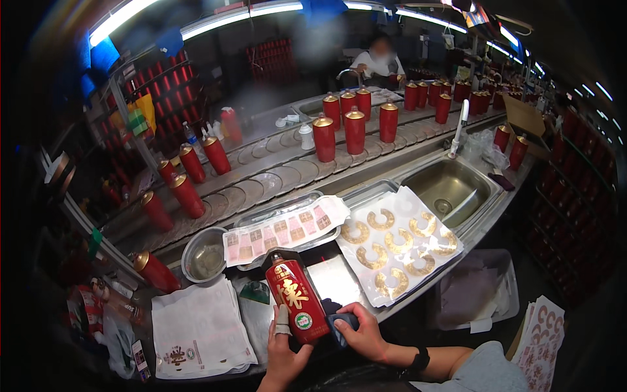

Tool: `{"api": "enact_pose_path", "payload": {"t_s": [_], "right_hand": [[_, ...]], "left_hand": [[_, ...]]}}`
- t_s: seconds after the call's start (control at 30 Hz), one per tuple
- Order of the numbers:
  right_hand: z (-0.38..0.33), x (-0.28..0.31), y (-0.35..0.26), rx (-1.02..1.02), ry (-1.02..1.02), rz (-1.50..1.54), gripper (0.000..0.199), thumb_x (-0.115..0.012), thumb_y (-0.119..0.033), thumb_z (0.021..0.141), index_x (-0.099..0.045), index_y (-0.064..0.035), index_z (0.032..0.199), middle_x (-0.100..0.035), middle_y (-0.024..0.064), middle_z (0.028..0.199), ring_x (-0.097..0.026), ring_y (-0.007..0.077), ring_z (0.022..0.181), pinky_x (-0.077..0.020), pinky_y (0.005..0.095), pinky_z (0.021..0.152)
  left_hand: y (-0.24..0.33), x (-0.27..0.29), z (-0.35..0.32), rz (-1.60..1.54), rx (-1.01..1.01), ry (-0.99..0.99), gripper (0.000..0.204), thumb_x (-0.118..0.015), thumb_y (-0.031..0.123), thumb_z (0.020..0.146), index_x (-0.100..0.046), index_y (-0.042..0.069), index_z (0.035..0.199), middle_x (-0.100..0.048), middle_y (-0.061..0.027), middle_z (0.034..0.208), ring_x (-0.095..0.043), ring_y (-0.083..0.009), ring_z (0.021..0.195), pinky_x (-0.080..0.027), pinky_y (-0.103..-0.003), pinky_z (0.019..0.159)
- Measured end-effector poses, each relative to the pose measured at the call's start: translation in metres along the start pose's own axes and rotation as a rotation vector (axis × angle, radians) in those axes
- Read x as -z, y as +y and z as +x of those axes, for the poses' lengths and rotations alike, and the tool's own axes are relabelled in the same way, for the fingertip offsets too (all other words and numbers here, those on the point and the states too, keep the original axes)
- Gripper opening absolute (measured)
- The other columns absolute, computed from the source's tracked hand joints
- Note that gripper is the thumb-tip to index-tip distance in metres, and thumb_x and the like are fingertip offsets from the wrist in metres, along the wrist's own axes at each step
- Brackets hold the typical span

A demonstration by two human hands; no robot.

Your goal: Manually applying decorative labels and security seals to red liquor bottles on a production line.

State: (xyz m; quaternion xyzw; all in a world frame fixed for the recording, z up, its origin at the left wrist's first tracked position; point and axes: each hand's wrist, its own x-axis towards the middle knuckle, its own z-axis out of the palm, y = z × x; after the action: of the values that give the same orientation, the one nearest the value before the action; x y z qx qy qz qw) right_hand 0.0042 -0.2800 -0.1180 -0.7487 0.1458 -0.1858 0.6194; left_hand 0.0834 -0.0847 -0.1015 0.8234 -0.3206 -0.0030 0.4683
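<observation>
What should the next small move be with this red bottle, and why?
Probably wipe the dark cloth across the bottle's front label. The left hand steadies the red bottle lying tilted on the counter, label up, and the right hand presses the cloth against its lower side. The gold crescent stickers lie on their sheet beside it, none lifted yet.

Bright ceiling tube lights (196, 23), dark bent fisheye rim, blurred background.
</observation>
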Motion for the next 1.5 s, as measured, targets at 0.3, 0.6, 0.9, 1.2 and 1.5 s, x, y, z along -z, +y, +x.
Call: {"api": "enact_pose_path", "payload": {"t_s": [0.3,0.6,0.9,1.2,1.5], "right_hand": [[0.001,-0.003,0.010,0.020,-0.003,0.002,0.026,-0.071,-0.017,0.090,-0.060,-0.0004,0.107,-0.066,0.0099,0.096,-0.061,0.0143,0.090,-0.0502,0.0299,0.082],[0.000,-0.005,0.010,0.025,0.025,0.042,0.025,-0.072,-0.017,0.087,-0.062,-0.0009,0.104,-0.066,0.0158,0.096,-0.065,0.0257,0.090,-0.0509,0.0356,0.083],[0.001,-0.002,0.009,-0.038,0.003,0.068,0.025,-0.072,-0.017,0.088,-0.063,-0.0011,0.104,-0.067,0.0149,0.097,-0.065,0.0224,0.089,-0.0514,0.0340,0.081],[0.009,0.010,0.007,-0.213,-0.111,0.405,0.022,-0.070,-0.009,0.093,-0.059,-0.0013,0.111,-0.066,0.0056,0.100,-0.061,0.0077,0.088,-0.0508,0.0235,0.079],[0.031,0.018,-0.002,-0.357,-0.083,0.685,0.028,-0.068,-0.001,0.090,-0.057,-0.0005,0.115,-0.067,0.0076,0.101,-0.063,0.0099,0.089,-0.0522,0.0238,0.081]], "left_hand": [[-0.003,-0.003,-0.002,-0.002,0.003,0.023,0.099,-0.083,0.016,0.073,-0.030,-0.004,0.153,-0.035,-0.0368,0.151,-0.047,-0.0467,0.134,-0.047,-0.043,0.105],[-0.002,-0.002,-0.002,0.007,0.008,0.032,0.100,-0.083,0.016,0.073,-0.028,-0.003,0.154,-0.037,-0.0344,0.151,-0.049,-0.0446,0.133,-0.047,-0.043,0.105],[0.003,0.003,-0.002,-0.009,0.112,-0.035,0.102,-0.084,0.020,0.074,-0.027,-0.003,0.155,-0.034,-0.0337,0.154,-0.045,-0.0443,0.137,-0.044,-0.043,0.108],[0.001,0.010,0.003,-0.020,0.014,-0.008,0.095,-0.077,0.048,0.083,-0.035,-0.001,0.153,-0.024,-0.0351,0.158,-0.035,-0.0501,0.142,-0.031,-0.051,0.116],[-0.002,0.017,0.010,0.067,-0.022,-0.048,0.091,-0.065,0.055,0.091,-0.031,0.001,0.156,-0.018,-0.0346,0.161,-0.027,-0.0442,0.149,-0.028,-0.047,0.118]]}}
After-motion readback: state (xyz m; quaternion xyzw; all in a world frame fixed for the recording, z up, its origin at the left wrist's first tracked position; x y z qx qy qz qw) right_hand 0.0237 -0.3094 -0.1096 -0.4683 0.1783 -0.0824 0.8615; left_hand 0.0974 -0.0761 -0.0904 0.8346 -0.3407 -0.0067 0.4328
